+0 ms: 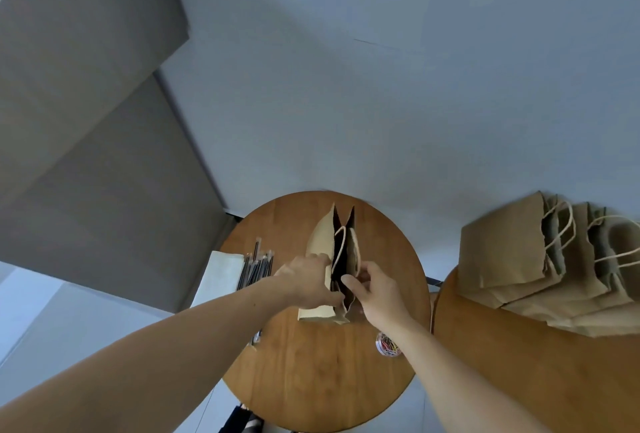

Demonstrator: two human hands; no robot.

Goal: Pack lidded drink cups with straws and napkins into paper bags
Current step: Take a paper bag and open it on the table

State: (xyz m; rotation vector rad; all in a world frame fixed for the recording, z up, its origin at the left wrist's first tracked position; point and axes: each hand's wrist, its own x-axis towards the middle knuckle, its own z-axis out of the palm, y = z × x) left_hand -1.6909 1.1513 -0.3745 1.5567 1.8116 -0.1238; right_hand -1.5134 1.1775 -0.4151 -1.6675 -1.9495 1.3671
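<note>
A brown paper bag (320,242) with twine handles stands on the round wooden table (311,380), its mouth partly spread and dark inside. My left hand (306,282) grips the bag's left rim near me, fingers curled over the edge. My right hand (375,290) pinches the right rim, thumb at the opening. A bunch of dark wrapped straws (257,268) lies left of the bag, beside a stack of white napkins (216,276). No drink cup shows.
A second wooden table (519,380) at the right carries a pile of flat paper bags (519,259) with handles. A small round tub of coloured clips (388,345) sits near my right wrist. Grey panels and a pale wall rise behind.
</note>
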